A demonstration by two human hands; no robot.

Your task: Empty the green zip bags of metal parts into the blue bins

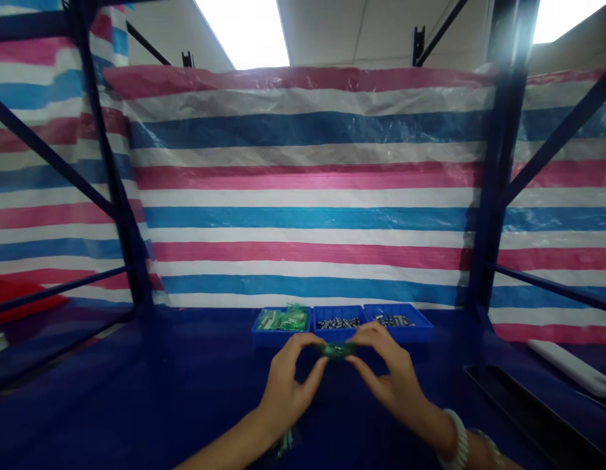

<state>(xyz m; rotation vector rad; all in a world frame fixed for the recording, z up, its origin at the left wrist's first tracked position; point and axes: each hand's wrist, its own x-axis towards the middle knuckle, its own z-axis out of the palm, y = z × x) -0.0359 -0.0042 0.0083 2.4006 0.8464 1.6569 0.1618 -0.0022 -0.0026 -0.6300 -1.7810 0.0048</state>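
Note:
Between my two hands a small green plastic packet [337, 352] is held up above the dark blue table, stretched sideways. My left hand [294, 373] pinches its left end with thumb and forefinger. On the other end, my right hand [388, 365] has the same kind of pinch. What the packet contains is too small to make out. Just behind the hands, a blue bin [278, 337] holds similar green packets [283, 318]. Partly hidden by my left forearm lies a clear bag with small shiny pieces [285, 444].
Beside the packet bin stand a middle blue bin [338, 312] and a right blue bin [420, 320], both with small metal parts. A dark flat object [528, 411] and a white device [572, 367] lie at right. Blue posts [499, 163] frame the table; a striped sheet [307, 196] hangs behind.

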